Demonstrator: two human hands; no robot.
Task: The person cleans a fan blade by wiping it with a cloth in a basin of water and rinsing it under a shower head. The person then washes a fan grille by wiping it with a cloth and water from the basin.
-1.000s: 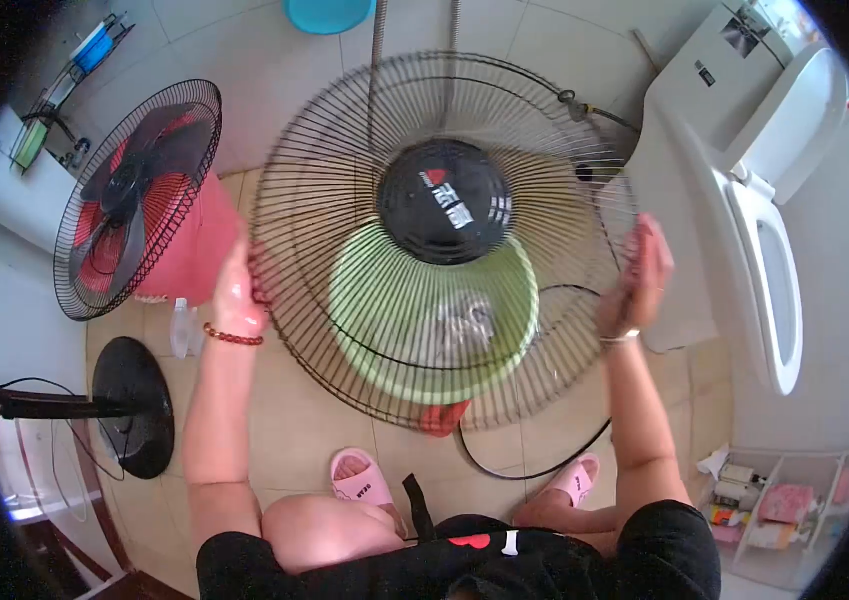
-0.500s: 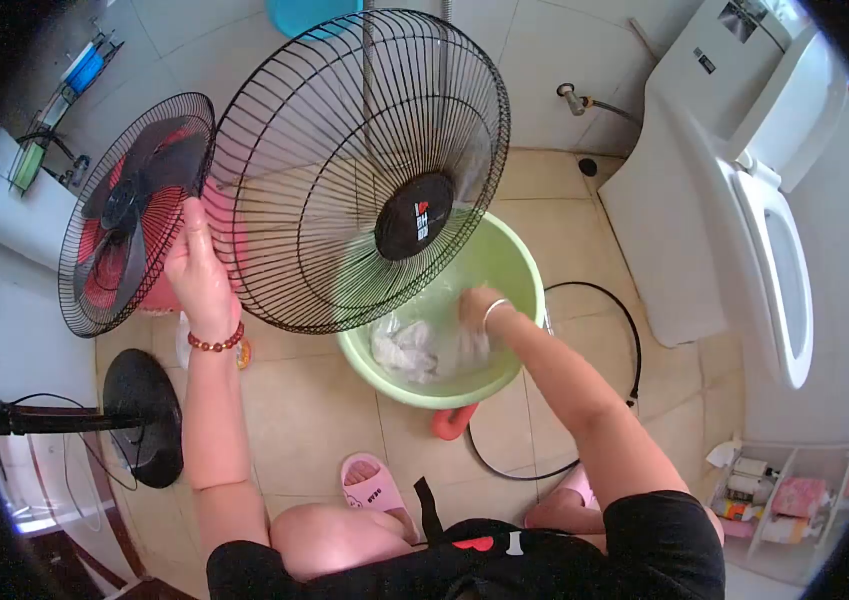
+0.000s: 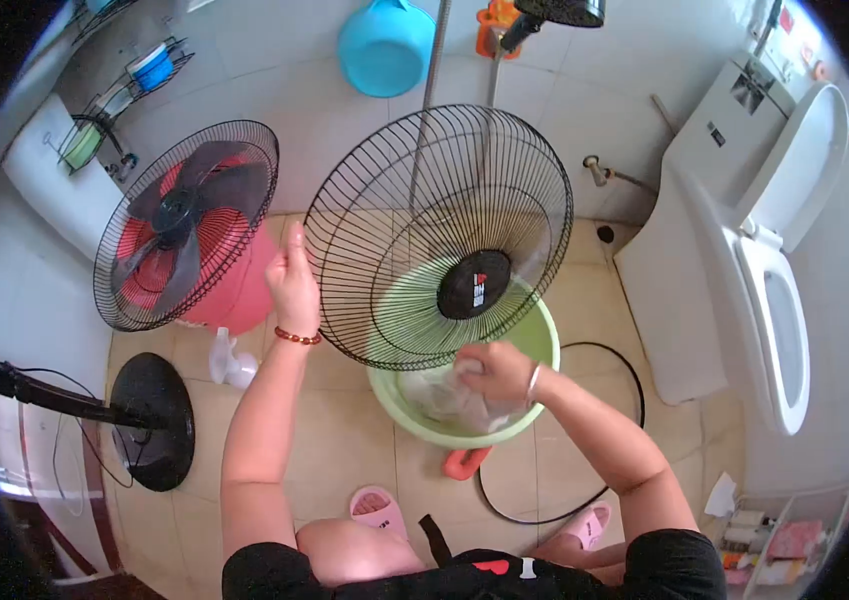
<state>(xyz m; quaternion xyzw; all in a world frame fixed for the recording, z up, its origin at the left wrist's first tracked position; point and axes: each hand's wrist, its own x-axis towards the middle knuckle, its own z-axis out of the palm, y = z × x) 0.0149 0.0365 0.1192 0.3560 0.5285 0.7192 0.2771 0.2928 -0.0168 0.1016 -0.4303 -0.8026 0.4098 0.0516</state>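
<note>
A round black wire fan cover (image 3: 474,285) with a black centre disc is held tilted above a light green basin (image 3: 548,350). My left hand (image 3: 294,287) grips the cover's left rim, thumb pointing up. Over the basin, near the cover's lower edge, my right hand (image 3: 496,372) is closed on a wet pale cloth (image 3: 454,400), which hangs into the basin. To the left, another fan part (image 3: 176,215) with dark blades in a wire cage leans on a pink bucket (image 3: 239,285).
A black fan stand (image 3: 152,420) lies at the left, beside a spray bottle (image 3: 232,360). A black hose (image 3: 641,400) curves over the floor. The toilet (image 3: 779,330) is at the right. A blue basin (image 3: 385,48) hangs on the back wall; a rack (image 3: 784,540) stands lower right.
Both hands first held the cover's two sides; my right hand then went into the basin and has lifted the cloth. The cover has tilted, and the whole view has shifted.
</note>
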